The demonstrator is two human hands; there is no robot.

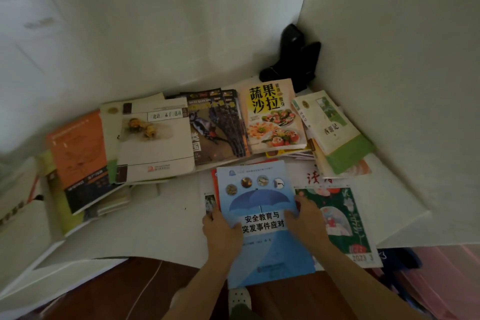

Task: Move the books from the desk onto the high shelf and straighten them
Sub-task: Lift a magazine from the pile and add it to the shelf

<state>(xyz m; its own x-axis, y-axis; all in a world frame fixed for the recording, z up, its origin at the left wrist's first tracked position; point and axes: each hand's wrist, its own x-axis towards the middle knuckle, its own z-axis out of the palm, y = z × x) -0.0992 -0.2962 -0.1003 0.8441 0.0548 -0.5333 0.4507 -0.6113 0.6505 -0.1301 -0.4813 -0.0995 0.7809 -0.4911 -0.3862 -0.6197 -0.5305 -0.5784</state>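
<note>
A blue book with an umbrella on its cover (259,189) lies at the desk's front edge and sticks out past it. My left hand (220,231) grips its left edge, thumb on the cover. My right hand (306,218) holds its right edge. More books lie behind it: an orange one (78,148), a white one (155,143), a bird book (215,132), a salad cookbook (272,114) and a white-and-green book (335,130). A green 2023 magazine (345,221) lies right of the blue book. The high shelf is out of view.
The white desk (161,226) sits in a corner between two white walls. A black stand-like object (293,57) stands in the back corner. Brown floor (130,288) shows below the desk edge, and pink items (441,280) lie at the lower right.
</note>
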